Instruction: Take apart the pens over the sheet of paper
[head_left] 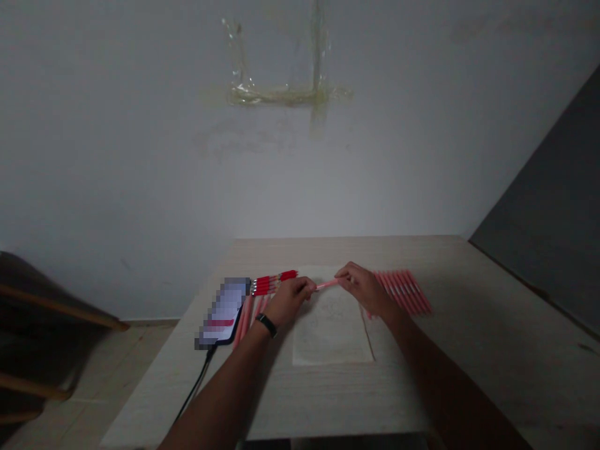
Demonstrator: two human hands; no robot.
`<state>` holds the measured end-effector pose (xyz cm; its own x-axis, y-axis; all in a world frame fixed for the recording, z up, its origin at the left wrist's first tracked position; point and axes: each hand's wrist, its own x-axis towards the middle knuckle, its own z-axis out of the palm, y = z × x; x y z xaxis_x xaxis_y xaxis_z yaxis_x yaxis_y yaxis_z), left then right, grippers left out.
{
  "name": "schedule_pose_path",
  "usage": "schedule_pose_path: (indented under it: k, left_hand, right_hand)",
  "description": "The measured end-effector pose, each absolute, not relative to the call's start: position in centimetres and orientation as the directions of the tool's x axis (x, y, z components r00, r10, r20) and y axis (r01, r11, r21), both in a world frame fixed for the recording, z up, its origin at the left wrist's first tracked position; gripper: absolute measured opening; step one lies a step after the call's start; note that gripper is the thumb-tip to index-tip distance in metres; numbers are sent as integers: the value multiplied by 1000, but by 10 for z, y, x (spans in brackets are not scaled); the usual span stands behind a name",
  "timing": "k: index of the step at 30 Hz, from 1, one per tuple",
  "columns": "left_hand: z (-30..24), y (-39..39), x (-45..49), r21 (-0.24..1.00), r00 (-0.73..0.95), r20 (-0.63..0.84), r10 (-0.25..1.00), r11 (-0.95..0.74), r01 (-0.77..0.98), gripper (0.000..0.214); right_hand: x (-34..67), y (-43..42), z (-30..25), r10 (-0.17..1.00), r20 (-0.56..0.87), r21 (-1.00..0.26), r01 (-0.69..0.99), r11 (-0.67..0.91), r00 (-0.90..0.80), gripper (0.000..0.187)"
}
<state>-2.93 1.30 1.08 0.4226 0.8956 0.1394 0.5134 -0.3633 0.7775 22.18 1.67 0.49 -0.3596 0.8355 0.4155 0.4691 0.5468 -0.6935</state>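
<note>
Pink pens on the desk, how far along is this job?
Done, it seems: the red-tipped pens fanned beside the phone. In hand: one pink pen, held between the left hand and right hand. Still to do: apparently the pink row right of the paper, with no red tips visible.

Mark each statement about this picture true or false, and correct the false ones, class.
1. The left hand wears a black wristband. True.
2. The left hand and the right hand hold one pink pen between them. True.
3. The phone lies to the right of the sheet of paper. False: it lies to the left of the sheet.
4. The row of pink pens stands upright in a holder. False: the pens lie flat, side by side, on the table.
</note>
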Motion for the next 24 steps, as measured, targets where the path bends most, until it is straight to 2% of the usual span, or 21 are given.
schedule_pose_path:
  k: [3,6,8,10,12,13,15,17,20,22,24]
  left_hand:
    - [10,13,-29,751,422,135,897,-370,546,29]
    - [10,12,-28,729,405,141,904,-371,575,29]
    - [11,11,-28,715,398,168,902,-389,581,30]
    - [13,10,-27,707,403,180,897,-403,581,30]
    - [14,10,-25,708,401,170,900,-395,585,29]
    - [14,10,-25,709,396,162,904,-386,590,28]
    - [14,10,-24,708,388,149,910,-372,600,28]
    - [14,10,-24,701,380,142,914,-364,613,29]
    - [14,10,-23,690,368,136,920,-354,631,27]
    - [13,10,-23,687,371,139,918,-359,631,25]
    - [12,11,-23,685,380,149,913,-372,626,24]
  right_hand:
    - [224,18,3,856,346,-683,522,511,-384,33]
    - [225,20,1,847,369,-679,511,527,-383,11]
    - [224,21,0,842,388,-684,495,535,-374,19]
    - [224,21,0,849,351,-698,495,518,-394,14]
    - [223,19,0,859,298,-707,508,491,-415,25]
    - [222,18,0,866,286,-710,516,479,-409,25]
    - [220,16,-1,880,291,-715,526,460,-375,9]
    - [218,15,0,888,307,-726,518,451,-343,23]
    - [216,15,0,878,273,-715,528,458,-393,15]
    - [216,17,-1,868,239,-694,548,466,-436,26]
    - [216,18,-3,857,251,-687,541,485,-450,20]
